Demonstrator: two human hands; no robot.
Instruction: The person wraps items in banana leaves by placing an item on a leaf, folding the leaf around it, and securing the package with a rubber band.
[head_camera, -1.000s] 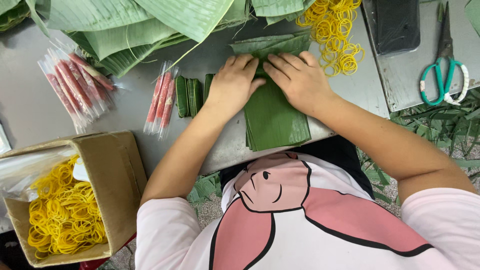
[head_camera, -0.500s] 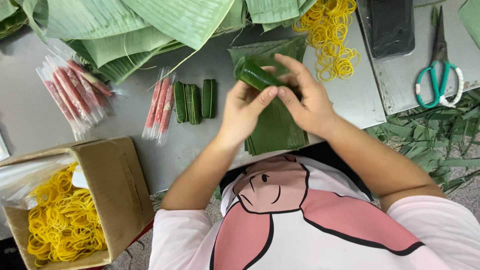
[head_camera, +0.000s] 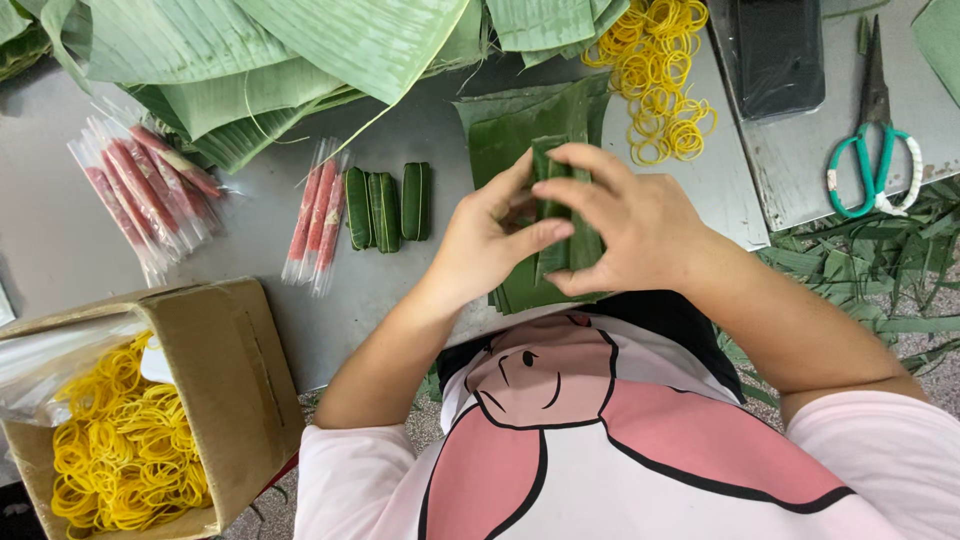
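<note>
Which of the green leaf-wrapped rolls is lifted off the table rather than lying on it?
The leaf-wrapped roll gripped upright between the left hand and right hand; the three finished rolls lie side by side on the table.

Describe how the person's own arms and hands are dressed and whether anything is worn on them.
Both arms are bare from the short pale pink sleeves down. The left hand and right hand wear no gloves, and no rings, watch or bracelet show. The sleeves belong to a white and pink T-shirt with thick black cartoon outlines.

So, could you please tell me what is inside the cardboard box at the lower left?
The cardboard box holds loose yellow rubber bands and a clear plastic liner. Whatever lies beneath the bands is covered.
</note>
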